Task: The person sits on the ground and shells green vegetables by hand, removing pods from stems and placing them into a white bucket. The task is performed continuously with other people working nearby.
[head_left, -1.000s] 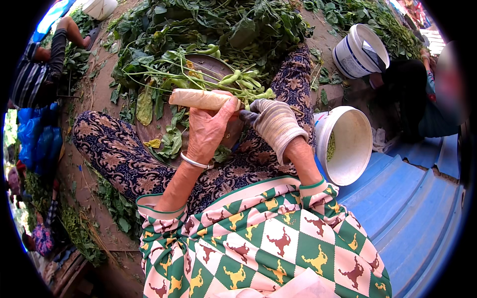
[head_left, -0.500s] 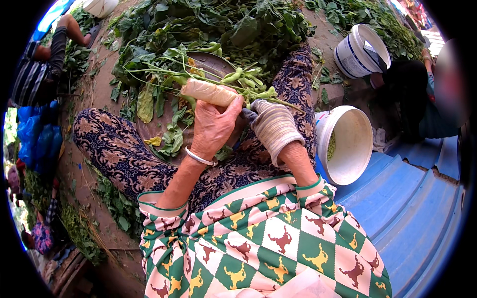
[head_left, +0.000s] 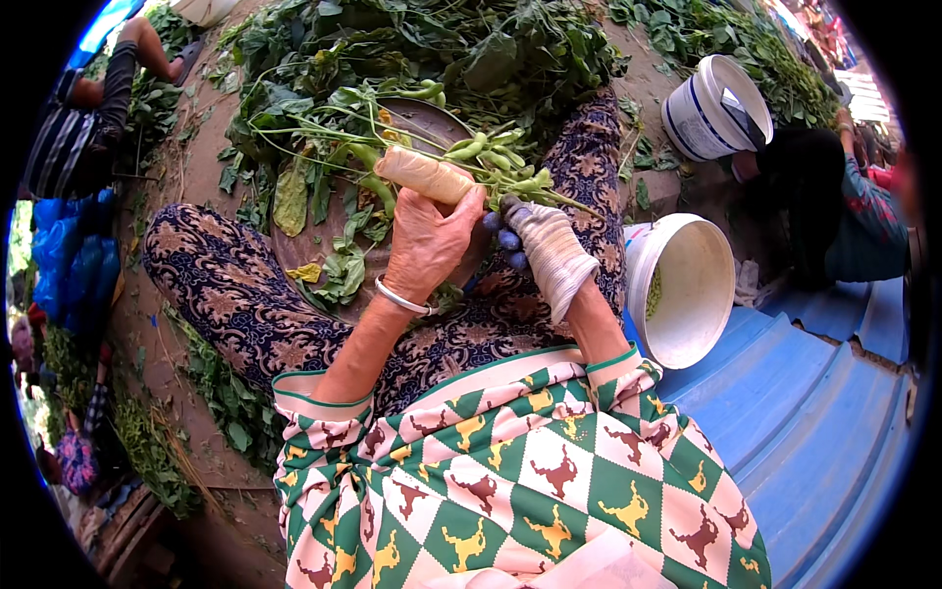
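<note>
My left hand (head_left: 430, 240) is closed around the stems of a soybean plant (head_left: 491, 157) bearing green pods. A cream-coloured wrap (head_left: 422, 175) covers what looks like its index finger, and a pale bangle circles the wrist. Close beside it on the right is my right hand (head_left: 545, 240), in a pale knitted glove with blue fingertips. Its fingers are curled in by the plant's lower stem; whatever they hold is hidden. Beneath the plant lies a round brown board or lid (head_left: 432, 120), partly covered by stems and leaves.
A big heap of leafy plants (head_left: 432, 49) lies ahead. By my right knee a white bucket (head_left: 687, 290) tilts, with green pods inside. Another white bucket (head_left: 711, 108) stands beyond it, near a seated person (head_left: 868, 221). Blue corrugated sheeting (head_left: 785, 402) lies at right.
My right hand has turned, bringing its blue fingertips into view as they curl inward. My left hand and the plant have shifted slightly to the right.
</note>
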`<state>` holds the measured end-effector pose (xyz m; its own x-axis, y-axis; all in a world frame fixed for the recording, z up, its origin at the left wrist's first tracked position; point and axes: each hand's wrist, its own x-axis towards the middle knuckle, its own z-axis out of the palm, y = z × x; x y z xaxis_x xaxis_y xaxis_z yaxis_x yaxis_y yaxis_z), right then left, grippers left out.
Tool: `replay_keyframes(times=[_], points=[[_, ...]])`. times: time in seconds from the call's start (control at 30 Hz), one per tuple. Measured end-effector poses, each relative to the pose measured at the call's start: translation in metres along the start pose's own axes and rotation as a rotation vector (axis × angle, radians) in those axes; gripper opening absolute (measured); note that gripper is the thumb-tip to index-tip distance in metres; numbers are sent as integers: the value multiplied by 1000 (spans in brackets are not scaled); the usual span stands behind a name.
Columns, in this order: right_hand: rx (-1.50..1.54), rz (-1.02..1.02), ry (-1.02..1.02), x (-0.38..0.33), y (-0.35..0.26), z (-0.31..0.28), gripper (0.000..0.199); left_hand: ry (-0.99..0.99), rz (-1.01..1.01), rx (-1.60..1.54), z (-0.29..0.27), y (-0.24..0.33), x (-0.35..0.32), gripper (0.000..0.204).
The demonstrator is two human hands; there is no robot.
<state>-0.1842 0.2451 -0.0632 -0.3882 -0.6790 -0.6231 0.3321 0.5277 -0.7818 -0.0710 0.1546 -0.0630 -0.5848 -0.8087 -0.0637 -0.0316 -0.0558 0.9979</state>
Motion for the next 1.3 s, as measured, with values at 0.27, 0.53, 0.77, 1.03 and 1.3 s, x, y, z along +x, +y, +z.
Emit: replay_keyframes(times=[0.27,0.53,0.77,1.03,1.3], points=[[-1375,-940,20,21,5,-17,18,-101,32,75,0,12,-6,10],[-1069,-792,60,29,27,-24,10,-319,89,213,19,24,30,12],[-22,7,-253,-9,2,-26,14,-268,189,355,20,23,31,19],[234,82,-143,-11,4,-46,49,-288,176,61,19,21,11,7],[182,74,-158,-13,-5,-38,35,-344,475,332,7,10,10,14]])
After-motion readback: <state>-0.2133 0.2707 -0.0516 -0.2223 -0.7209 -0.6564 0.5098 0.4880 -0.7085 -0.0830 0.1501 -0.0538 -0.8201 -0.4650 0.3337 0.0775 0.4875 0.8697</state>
